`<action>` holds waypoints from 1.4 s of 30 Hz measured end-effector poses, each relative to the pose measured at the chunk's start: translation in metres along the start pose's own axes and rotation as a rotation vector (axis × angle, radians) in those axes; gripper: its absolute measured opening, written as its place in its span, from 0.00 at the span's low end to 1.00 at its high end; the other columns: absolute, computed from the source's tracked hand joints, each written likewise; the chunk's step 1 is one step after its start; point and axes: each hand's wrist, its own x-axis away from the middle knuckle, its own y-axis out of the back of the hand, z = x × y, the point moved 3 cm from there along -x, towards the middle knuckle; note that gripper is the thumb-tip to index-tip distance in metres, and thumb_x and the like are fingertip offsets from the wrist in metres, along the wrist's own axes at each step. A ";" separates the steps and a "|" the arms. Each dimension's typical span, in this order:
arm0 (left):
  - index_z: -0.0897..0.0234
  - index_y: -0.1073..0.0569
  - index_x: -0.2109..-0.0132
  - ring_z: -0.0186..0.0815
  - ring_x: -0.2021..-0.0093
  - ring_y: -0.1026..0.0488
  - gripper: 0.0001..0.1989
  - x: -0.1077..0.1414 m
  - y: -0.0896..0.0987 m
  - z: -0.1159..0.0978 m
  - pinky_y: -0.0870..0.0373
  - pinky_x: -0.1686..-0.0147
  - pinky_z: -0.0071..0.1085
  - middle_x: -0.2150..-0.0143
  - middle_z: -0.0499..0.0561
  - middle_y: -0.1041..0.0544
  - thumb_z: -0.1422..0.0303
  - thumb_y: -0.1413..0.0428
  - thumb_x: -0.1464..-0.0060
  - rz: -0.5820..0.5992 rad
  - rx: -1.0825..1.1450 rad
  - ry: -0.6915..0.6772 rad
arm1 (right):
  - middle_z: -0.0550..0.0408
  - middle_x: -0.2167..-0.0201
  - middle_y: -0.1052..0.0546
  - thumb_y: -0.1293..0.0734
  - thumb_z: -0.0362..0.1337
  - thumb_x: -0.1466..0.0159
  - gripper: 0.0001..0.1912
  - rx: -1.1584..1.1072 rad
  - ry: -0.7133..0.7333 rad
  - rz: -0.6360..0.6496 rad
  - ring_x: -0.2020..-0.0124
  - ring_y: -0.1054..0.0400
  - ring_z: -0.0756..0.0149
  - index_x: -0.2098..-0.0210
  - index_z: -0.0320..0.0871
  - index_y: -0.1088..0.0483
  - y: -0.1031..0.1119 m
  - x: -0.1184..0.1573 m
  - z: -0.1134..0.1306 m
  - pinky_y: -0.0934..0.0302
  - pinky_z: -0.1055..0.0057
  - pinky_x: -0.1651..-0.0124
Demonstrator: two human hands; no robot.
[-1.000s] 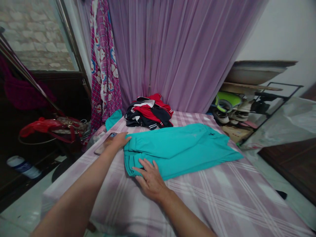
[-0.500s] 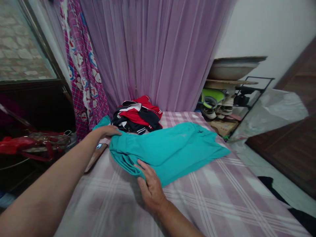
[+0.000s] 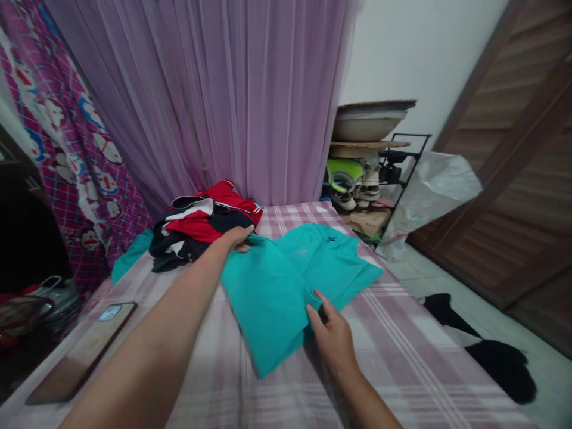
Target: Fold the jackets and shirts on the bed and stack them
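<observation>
A pair of teal shorts (image 3: 272,298) lies on the checked bedding, its waist end turned over toward the leg end, with a small dark logo near the far right. My left hand (image 3: 239,237) reaches across to the far edge of the fold, beside the heap of clothes, its fingers closed on the cloth and partly hidden. On the near side, my right hand (image 3: 333,333) pinches the other end of the folded edge between thumb and fingers.
A heap of red, navy and white clothes (image 3: 210,214) sits behind the shorts. The phone (image 3: 84,351) lies at left on the plaid bedding (image 3: 402,381). A shoe rack (image 3: 404,179) and a white plastic bag (image 3: 435,196) stand beyond the right edge; dark cloth (image 3: 500,363) is on the floor.
Both hands have carried the waist end of the shorts rightward, folding it over the rest. The view has turned right, so the phone now shows more fully.
</observation>
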 end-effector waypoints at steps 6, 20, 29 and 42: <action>0.63 0.27 0.45 0.41 0.48 0.24 0.20 0.018 -0.021 0.028 0.26 0.50 0.35 0.45 0.57 0.22 0.60 0.53 0.37 -0.052 -0.173 -0.141 | 0.38 0.49 0.24 0.39 0.51 0.37 0.35 0.169 0.048 -0.093 0.48 0.30 0.49 0.37 0.36 0.38 0.008 -0.006 -0.023 0.36 0.51 0.47; 0.68 0.23 0.48 0.53 0.44 0.26 0.35 0.061 0.016 0.095 0.31 0.46 0.40 0.45 0.63 0.22 0.44 0.53 0.49 -0.002 -0.497 -0.038 | 0.42 0.34 0.39 0.33 0.36 0.45 0.34 0.241 0.066 0.104 0.35 0.41 0.46 0.38 0.47 0.34 -0.013 -0.026 -0.043 0.44 0.49 0.36; 0.58 0.20 0.61 0.47 0.57 0.21 0.30 0.192 -0.011 0.120 0.28 0.59 0.34 0.60 0.50 0.16 0.41 0.54 0.49 0.171 -0.169 -0.116 | 0.47 0.37 0.33 0.39 0.23 0.52 0.33 0.268 0.191 0.267 0.37 0.37 0.54 0.48 0.47 0.24 0.018 -0.085 -0.024 0.44 0.53 0.34; 0.61 0.29 0.40 0.45 0.37 0.32 0.23 0.229 -0.044 0.027 0.38 0.38 0.43 0.38 0.57 0.27 0.59 0.56 0.36 -0.126 -0.599 -0.459 | 0.48 0.39 0.29 0.42 0.39 0.31 0.20 0.403 0.481 0.260 0.38 0.37 0.57 0.43 0.48 0.28 0.019 -0.015 0.055 0.47 0.52 0.35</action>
